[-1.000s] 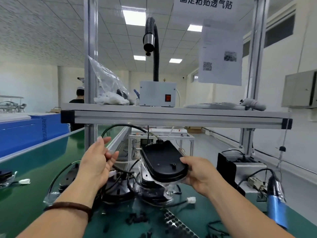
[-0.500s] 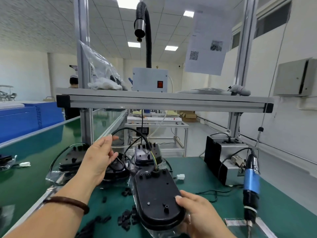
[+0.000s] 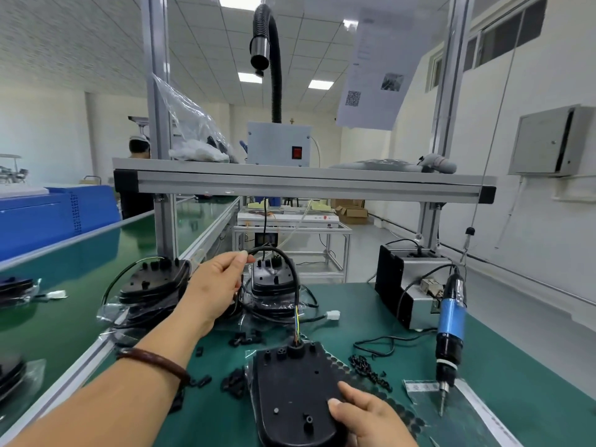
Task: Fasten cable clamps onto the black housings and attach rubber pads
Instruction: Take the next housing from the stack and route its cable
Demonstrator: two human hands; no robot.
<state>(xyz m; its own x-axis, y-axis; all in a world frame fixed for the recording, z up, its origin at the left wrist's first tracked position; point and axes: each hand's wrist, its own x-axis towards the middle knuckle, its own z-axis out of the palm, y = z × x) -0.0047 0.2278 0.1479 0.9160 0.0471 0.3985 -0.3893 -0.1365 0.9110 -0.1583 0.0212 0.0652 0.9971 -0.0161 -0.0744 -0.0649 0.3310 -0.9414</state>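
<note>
Black oval plastic housing (image 3: 290,391) flat on green bench mat (image 3: 354,301). Right hand (image 3: 364,417) grips its near right edge. Left hand (image 3: 213,285) pinches housing's black cable (image 3: 295,285), held raised. Small black clamps (image 3: 235,383) loose just left of housing.

The green bench (image 3: 371,304) carries scattered black clamps (image 3: 233,383), a sheet of rubber pads (image 3: 404,414) and stacked bagged housings (image 3: 154,285).

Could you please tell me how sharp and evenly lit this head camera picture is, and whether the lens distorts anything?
Head view: the black housing under the right hand is fairly sharp; the hanging paper sheet is smeared; the bagged parts at the left edge are blurred; the ceiling light is blown out; the wide lens makes the frame posts lean apart toward the top.
</note>
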